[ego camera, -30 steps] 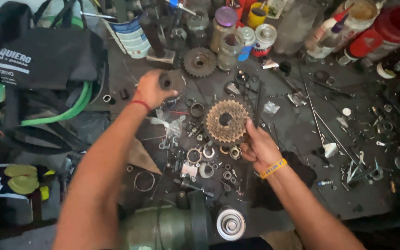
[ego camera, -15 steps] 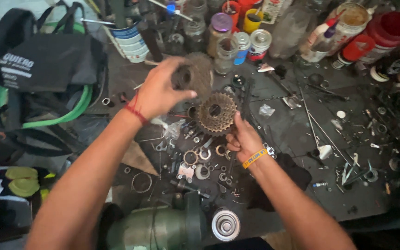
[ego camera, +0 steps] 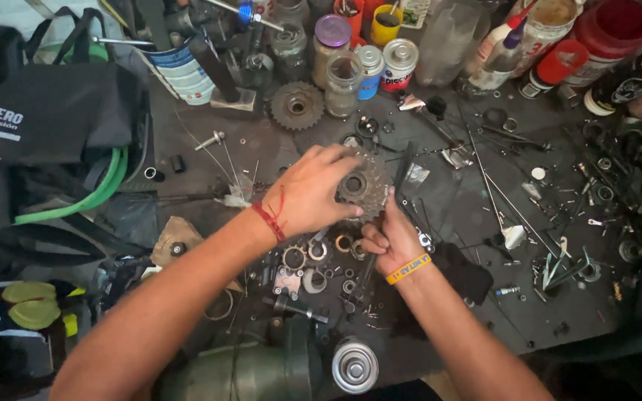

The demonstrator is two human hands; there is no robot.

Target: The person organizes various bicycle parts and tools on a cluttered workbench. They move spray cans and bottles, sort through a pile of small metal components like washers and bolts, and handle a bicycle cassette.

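Since the earlier frame the left hand [ego camera: 313, 194] has clamped onto the cassette [ego camera: 358, 186]; right hand [ego camera: 388, 239], gripping beneath, should steady it squarely.

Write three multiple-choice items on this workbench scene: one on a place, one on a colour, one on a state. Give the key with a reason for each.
1. Where does the loose sprocket lie?
A. Beyond the hands, near the jars
B. On the black bag
C. Under the right wrist

2. What colour is the band on the right wrist?
A. Blue
B. Yellow
C. White

3. How is the cassette of sprockets held?
A. Lying untouched
B. By the right hand alone
C. Between both hands

Key:
1 A, it lies flat just before the glass jars.
2 B, the wristband is yellow.
3 C, the left hand covers its top while the right hand grips its near edge.
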